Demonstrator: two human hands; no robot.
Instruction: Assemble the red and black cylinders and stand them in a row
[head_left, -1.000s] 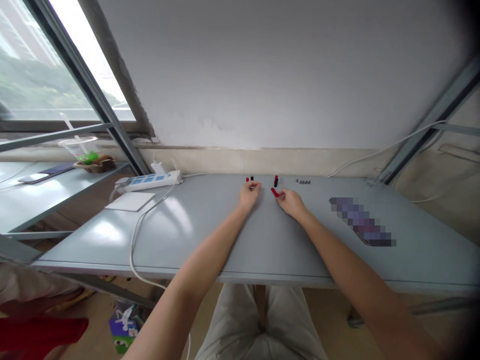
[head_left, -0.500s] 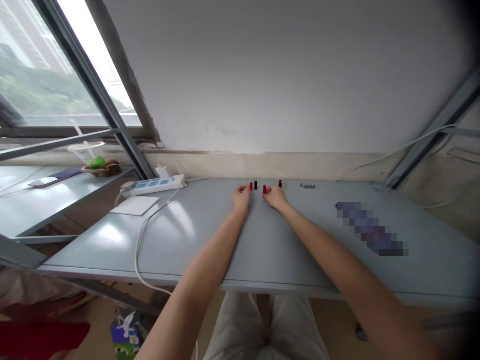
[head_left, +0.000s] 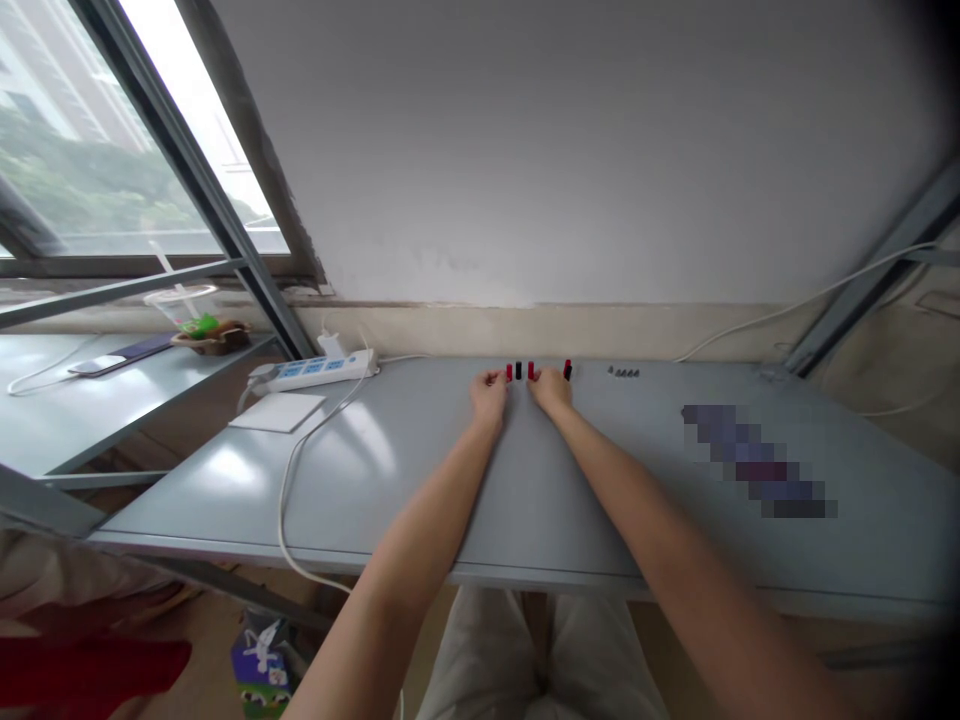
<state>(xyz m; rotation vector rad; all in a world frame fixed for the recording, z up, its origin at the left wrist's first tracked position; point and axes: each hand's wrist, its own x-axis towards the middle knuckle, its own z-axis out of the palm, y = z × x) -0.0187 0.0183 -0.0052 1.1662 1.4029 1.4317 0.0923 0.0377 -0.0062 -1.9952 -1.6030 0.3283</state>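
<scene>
Small red and black cylinders stand upright in a row near the back edge of the grey desk (head_left: 420, 480). My left hand (head_left: 490, 392) has its fingers closed on the leftmost red cylinder (head_left: 509, 372). Just right of that one stands a black cylinder (head_left: 518, 370), untouched by either hand. My right hand (head_left: 552, 390) pinches another red cylinder (head_left: 531, 371) between its fingertips, with a small gap to the black one. Behind the right hand, another red cylinder (head_left: 568, 363) and a black cylinder (head_left: 568, 373) show close together, partly hidden.
Several small dark pieces (head_left: 626, 373) lie in a row to the right. A pixelated long item (head_left: 757, 460) lies farther right. On the left are a white power strip (head_left: 322, 370), a flat white pad (head_left: 277, 412) and a white cable (head_left: 283, 490). The wall (head_left: 525, 180) closes off the back.
My right hand has moved its red cylinder back and closer to the black one, about level with it. The left hand keeps its place at its red cylinder. The view has shifted slightly.
</scene>
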